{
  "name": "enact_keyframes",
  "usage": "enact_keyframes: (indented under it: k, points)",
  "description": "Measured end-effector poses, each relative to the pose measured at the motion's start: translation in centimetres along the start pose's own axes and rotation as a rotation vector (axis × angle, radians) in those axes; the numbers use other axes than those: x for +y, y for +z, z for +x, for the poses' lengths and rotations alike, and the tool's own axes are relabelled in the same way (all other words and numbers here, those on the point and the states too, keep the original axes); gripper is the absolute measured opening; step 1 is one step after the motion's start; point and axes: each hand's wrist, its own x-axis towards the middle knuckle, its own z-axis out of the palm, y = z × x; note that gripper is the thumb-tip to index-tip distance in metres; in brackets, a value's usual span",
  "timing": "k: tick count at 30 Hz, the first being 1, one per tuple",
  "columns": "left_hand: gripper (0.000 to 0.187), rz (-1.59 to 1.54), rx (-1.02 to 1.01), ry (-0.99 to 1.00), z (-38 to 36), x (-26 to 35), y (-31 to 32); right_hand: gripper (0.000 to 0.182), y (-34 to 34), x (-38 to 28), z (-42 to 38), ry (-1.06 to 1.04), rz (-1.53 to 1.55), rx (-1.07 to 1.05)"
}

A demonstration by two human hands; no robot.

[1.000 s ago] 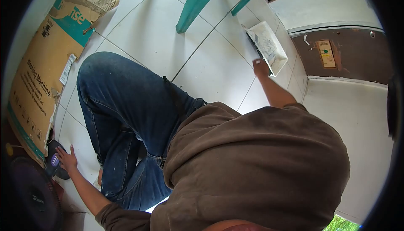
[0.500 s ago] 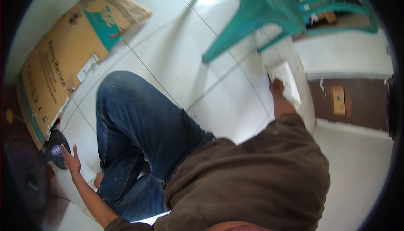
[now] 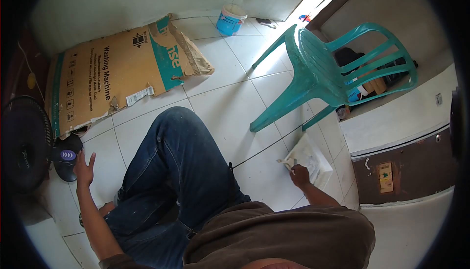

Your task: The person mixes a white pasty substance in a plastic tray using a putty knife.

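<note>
My left hand [image 3: 84, 170] is open with fingers spread, right beside the black base [image 3: 66, 168] of a fan [image 3: 25, 146] on the floor. The purple panel [image 3: 67, 155] on that base lies close to its fingertips. Over on the right, my right hand [image 3: 300, 176] is closed on a small pale tool [image 3: 288, 162], whose kind I cannot tell. It is at the left edge of a white tray [image 3: 320, 157] with grey-white smears inside, which lies on the tiles.
A flattened washing machine carton [image 3: 117, 73] leans along the left wall. A green plastic chair [image 3: 313, 73] stands beyond the tray, with a blue-and-white bucket [image 3: 231, 21] farther back near the bright doorway. A brown door-like panel [image 3: 413, 168] is at the right.
The view has shifted, bringing the bucket and doorway into sight. My right hand shows at the tray's left edge instead of over it, with the pale tool visible. My left hand stays by the fan base.
</note>
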Motion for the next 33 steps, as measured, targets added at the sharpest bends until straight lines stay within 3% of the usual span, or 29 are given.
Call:
enact_keyframes:
  k: [3, 6, 9, 13, 17, 19, 25, 31, 33]
  points:
    - [0.084, -0.032, -0.014, 0.04, -0.5, 1.0, -0.7, 0.019, -1.5, -7.8, 0.8, -0.086, 0.137, 0.016]
    - [0.084, -0.055, -0.014, 0.093, 0.2, 0.8, 0.1, 0.02, -1.2, -12.9, 1.8, -0.306, 0.007, -0.005]
    - [0.084, -0.064, -0.022, 0.119, 0.2, 0.0, 0.4, 0.02, -3.3, -18.5, 2.3, -0.365, 0.066, -0.109]
    - [0.084, -0.105, -0.009, 0.085, 0.2, 0.3, 0.1, 0.019, -1.9, -22.7, 4.2, -0.46, 0.152, 0.003]
    - [0.085, -0.094, -0.039, 0.111, 0.9, -0.1, 1.4, 0.019, -3.6, -27.3, 7.9, -0.428, 0.178, -0.052]
    - [0.085, -0.087, -0.047, 0.104, 0.8, 0.0, 1.9, 0.021, -4.0, -29.4, 9.7, -0.29, 0.263, -0.097]
    - [0.086, -0.07, -0.044, 0.118, 0.5, 1.3, 1.8, 0.024, -2.8, -32.1, 13.9, -0.319, 0.149, -0.118]
    - [0.087, -0.109, -0.054, 0.122, 1.4, 1.9, 1.9, 0.026, -2.6, -33.7, 12.5, -0.496, 0.433, -0.135]
    - [0.087, -0.092, -0.068, 0.145, 1.4, 1.8, 2.3, 0.027, 0.6, -33.3, 12.6, -0.547, 0.529, -0.173]
